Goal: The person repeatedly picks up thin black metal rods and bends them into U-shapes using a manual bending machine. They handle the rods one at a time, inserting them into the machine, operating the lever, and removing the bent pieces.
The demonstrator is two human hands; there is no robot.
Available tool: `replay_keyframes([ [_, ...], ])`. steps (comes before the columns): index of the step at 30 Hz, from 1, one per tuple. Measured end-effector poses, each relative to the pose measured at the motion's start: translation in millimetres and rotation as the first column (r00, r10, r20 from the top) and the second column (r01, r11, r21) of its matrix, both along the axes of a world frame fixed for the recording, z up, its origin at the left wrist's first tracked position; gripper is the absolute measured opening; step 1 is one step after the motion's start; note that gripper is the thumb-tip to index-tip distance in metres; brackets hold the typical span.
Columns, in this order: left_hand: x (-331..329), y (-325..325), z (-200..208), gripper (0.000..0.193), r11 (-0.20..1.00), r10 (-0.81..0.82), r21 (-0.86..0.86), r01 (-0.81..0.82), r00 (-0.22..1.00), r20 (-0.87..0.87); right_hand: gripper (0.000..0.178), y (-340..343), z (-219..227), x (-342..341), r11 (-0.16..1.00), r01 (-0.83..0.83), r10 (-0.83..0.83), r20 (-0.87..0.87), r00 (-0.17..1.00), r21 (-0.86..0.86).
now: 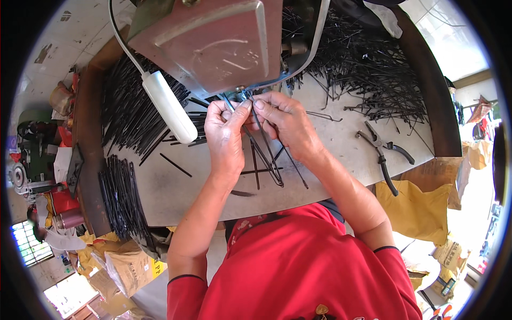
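Red shirt cloth [304, 261] on the wearer's torso occupies the lower centre of the frame, nearest the camera, with both bare forearms extending from it towards upper centre. Left grip [226, 130] is closed, thumb and fingers pinched on a bent rod [271, 169], thin and dark, at the centre of the frame. Right grip [288, 122] is likewise closed, thumb against fingers, on the upper part of the same work, just beside the left. Exact finger contact on the far side is hidden. The bent rod slopes down and rightward from the fingers to a narrow end below them; its upper end lies close under a reddish-brown machine housing [213, 42] at upper centre, where bluish light shows, and whether it touches the machine cannot be determined. A white lamp [169, 106] on a cable hangs left of the housing. The pale tabletop [170, 197] carries a heap of straight dark rods [133, 106] at upper left, a separate bundle [121, 197] below it towards lower left, and a tangled pile of bent dark rods [368, 69] at upper right. One short loose rod [176, 165] lies left of the left forearm. Pliers [378, 143] with dark handles lie right of centre, jaws towards the top, handles spread. Beyond the right-hand edge, a yellow sack [418, 205] is noted.
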State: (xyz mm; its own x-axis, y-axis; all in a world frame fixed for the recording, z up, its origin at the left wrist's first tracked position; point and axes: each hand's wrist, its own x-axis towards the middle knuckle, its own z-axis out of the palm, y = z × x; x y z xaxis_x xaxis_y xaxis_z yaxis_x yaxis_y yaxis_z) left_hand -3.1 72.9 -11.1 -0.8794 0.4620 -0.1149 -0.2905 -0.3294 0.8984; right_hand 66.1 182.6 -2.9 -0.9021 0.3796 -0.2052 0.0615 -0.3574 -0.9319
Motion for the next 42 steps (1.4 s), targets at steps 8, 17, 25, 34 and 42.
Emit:
replay_keyframes([
  [8, 4.3, 0.5, 11.5, 0.020, 1.000, 0.009, -0.023, -0.008, 0.999, 0.044, 0.019, -0.4, 10.7, 3.7, 0.999, 0.000, -0.001, 0.025, 1.000, 0.054],
  [17, 3.4, 1.8, 0.6, 0.020, 1.000, 0.011, 0.000, -0.011, 1.000, 0.005, 0.019, -3.2, -4.3, 3.2, 1.000, 0.018, -0.018, 0.028, 0.999, 0.005],
  [25, -8.1, -1.4, 13.7, 0.025, 0.980, -0.103, -0.166, 0.105, 0.994, 0.021, 0.019, 12.3, -1.0, 1.1, 0.989, -0.113, 0.119, 0.066, 0.991, -0.100],
  [34, -4.9, -5.8, 17.6, 0.024, 0.984, -0.056, -0.172, 0.053, 0.998, -0.013, 0.019, -5.8, 6.0, 3.4, 0.999, 0.004, -0.003, 0.017, 1.000, -0.045],
  [42, -9.9, -93.5, 59.7, 0.017, 0.839, 0.033, -0.519, -0.163, 0.968, -0.250, 0.020, -19.4, 17.0, 50.5, 0.889, -0.270, 0.230, 0.148, 0.962, 0.370],
])
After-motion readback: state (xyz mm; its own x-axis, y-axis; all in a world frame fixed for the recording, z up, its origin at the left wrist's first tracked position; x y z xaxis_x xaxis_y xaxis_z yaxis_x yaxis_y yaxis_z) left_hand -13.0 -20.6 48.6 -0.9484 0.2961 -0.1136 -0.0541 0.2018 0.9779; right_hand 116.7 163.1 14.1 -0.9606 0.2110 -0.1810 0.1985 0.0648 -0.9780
